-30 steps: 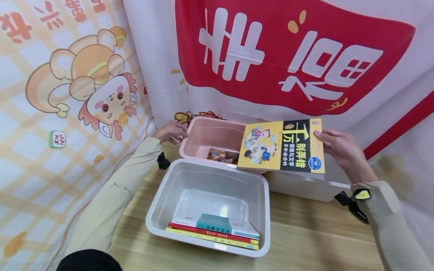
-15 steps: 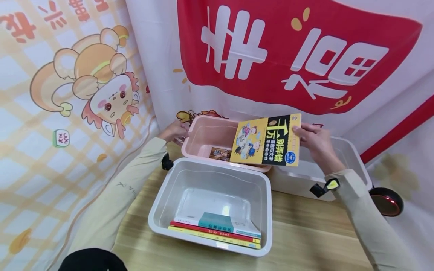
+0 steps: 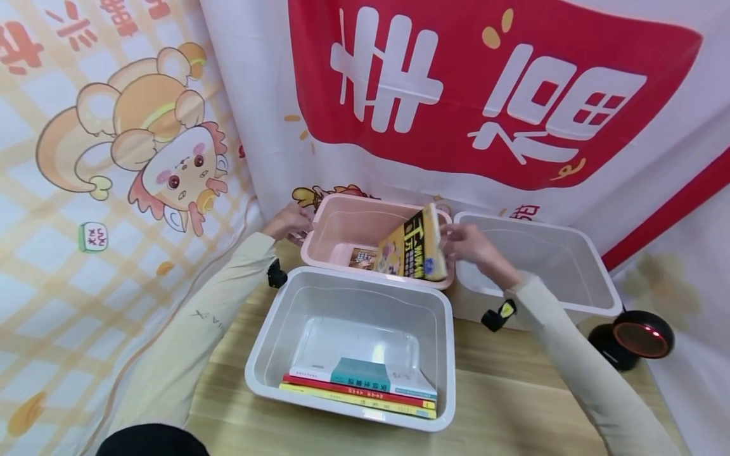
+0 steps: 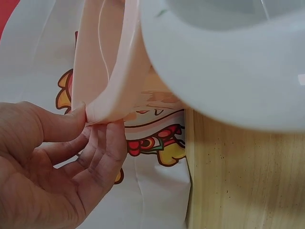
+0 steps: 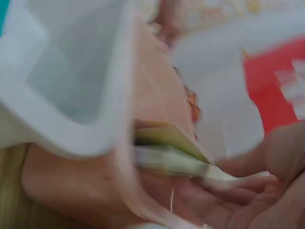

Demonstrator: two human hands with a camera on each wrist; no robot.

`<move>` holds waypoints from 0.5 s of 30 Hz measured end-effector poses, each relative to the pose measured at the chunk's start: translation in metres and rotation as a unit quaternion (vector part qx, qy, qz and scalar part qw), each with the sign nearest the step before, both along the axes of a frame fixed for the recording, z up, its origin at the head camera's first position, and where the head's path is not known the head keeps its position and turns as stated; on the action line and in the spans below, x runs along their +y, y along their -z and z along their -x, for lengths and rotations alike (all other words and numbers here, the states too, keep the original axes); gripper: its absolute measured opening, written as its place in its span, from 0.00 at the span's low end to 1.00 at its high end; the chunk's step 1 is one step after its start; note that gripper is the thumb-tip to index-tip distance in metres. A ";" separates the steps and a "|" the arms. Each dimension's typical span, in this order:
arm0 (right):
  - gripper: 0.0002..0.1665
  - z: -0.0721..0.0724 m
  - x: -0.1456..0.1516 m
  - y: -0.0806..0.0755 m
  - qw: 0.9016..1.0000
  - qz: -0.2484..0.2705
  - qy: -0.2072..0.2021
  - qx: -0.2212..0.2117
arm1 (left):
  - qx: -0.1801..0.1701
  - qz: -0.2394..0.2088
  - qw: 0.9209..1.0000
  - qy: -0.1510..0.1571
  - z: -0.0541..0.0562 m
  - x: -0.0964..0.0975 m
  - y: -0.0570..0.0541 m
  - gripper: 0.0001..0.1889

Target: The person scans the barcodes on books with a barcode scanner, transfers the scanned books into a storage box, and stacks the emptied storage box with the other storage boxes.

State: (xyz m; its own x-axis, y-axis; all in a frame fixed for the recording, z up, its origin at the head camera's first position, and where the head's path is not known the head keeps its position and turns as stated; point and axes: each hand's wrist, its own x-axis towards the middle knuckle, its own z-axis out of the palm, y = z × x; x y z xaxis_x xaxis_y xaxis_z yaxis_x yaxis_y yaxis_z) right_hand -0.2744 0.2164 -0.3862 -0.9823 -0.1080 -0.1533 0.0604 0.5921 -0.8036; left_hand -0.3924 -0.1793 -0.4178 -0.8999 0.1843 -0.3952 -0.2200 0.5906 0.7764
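Note:
My right hand (image 3: pixel 464 244) holds a yellow and black book (image 3: pixel 415 248) by its upper right edge. The book tilts down into the right part of the pink bin (image 3: pixel 336 218). In the right wrist view, thumb and fingers pinch the blurred book (image 5: pixel 171 160) just inside the pink wall. With thumb and fingertips, my left hand (image 4: pixel 62 162) pinches the left rim of the pink bin (image 4: pixel 114 98). A small dark-covered book (image 3: pixel 362 258) lies on the pink bin's floor, partly hidden by the yellow one.
A grey-white bin (image 3: pixel 256 329) stands in front, with several books (image 3: pixel 359 389) stacked along its near side. Another white bin (image 3: pixel 593 266) is at the right. A round black device (image 3: pixel 643 334) with red lights stands beyond it on the wooden table (image 3: pixel 513 392). Printed cloths hang behind and left.
My right hand has moved left and brought the yellow book from above the right bin into the pink bin, tilting it more steeply. The left hand stays at the pink rim.

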 end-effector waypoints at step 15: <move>0.20 -0.029 -0.023 0.010 0.971 -0.164 -0.165 0.054 | -0.006 0.018 1.000 0.003 0.005 -0.003 -0.002 0.16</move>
